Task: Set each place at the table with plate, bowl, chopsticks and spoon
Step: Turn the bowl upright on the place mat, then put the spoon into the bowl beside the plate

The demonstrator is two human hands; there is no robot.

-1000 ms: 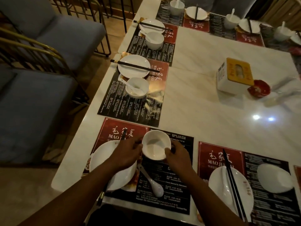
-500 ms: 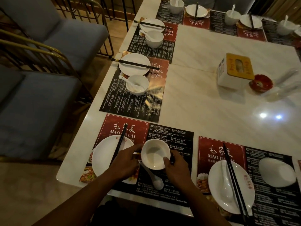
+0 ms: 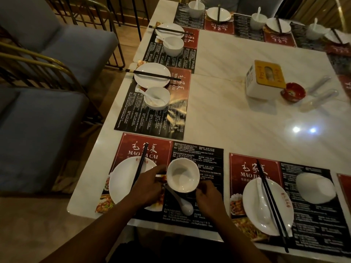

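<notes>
The bowl [image 3: 183, 176] stands upright and empty between the two hands, over the dark half of the placemat [image 3: 197, 152]. Whether it rests on the paper or is held just off it cannot be told. The left hand [image 3: 150, 184] grips its left side with fingertips at the rim. The right hand [image 3: 208, 198] has its fingers curled against the near right side, so both hands are taken up with this one bowl. The spoon [image 3: 179, 200] looks like what the next move turns on. It lies just on the person's side of the bowl, in the gap between the wrists. Its long axis slants from a handle tip tucked beneath the bowl's near left edge, by the left thumb, down to the scoop just left of the right hand. The right hand is probably the nearer one to lift it. The left hand lies over the right edge of the plate [image 3: 121, 185], where the chopsticks [image 3: 140, 164] point away from it. Further ahead of the left hand, a second bowl [image 3: 156, 98] has a spoon resting inside, which suggests where this one belongs.
</notes>
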